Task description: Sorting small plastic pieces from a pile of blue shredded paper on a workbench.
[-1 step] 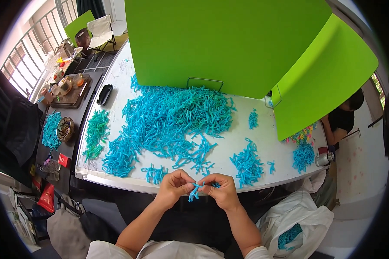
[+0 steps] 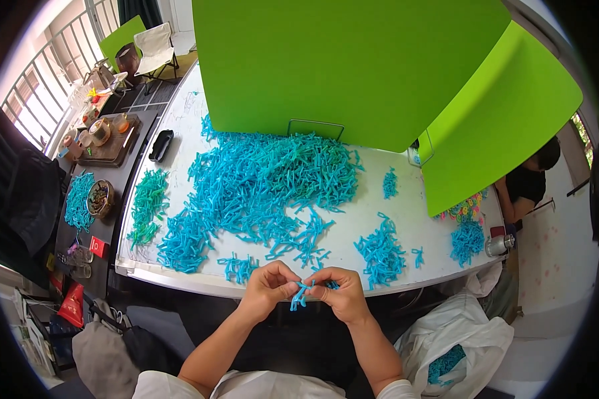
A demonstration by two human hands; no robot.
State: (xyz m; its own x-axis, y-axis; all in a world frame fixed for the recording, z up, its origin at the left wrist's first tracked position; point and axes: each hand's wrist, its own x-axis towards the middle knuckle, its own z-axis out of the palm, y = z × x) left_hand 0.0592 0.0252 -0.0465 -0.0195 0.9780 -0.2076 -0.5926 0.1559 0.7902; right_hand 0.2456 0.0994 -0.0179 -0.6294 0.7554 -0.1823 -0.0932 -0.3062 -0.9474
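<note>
My left hand [image 2: 269, 290] and my right hand [image 2: 340, 293] meet just off the table's near edge, thumbs against fingertips. Pinched between them is a small blue plastic piece [image 2: 299, 296] with thin branching legs hanging down. More blue shows behind the fingers of my right hand, partly hidden. Beyond my hands a large heap of similar blue pieces [image 2: 246, 179] covers the middle of the table, greener toward its right side. A small cluster of blue pieces [image 2: 238, 268] lies close to my left hand, and a bigger blue pile [image 2: 381, 253] lies right of my right hand.
Green divider panels [image 2: 353, 66] stand on the white table [image 2: 343, 233]. Green pieces [image 2: 149, 206] and a black tray [image 2: 160, 145] lie at left. A white bag [image 2: 446, 332] holding blue pieces sits at lower right. Behind the right panel another person [image 2: 522, 183] is partly visible.
</note>
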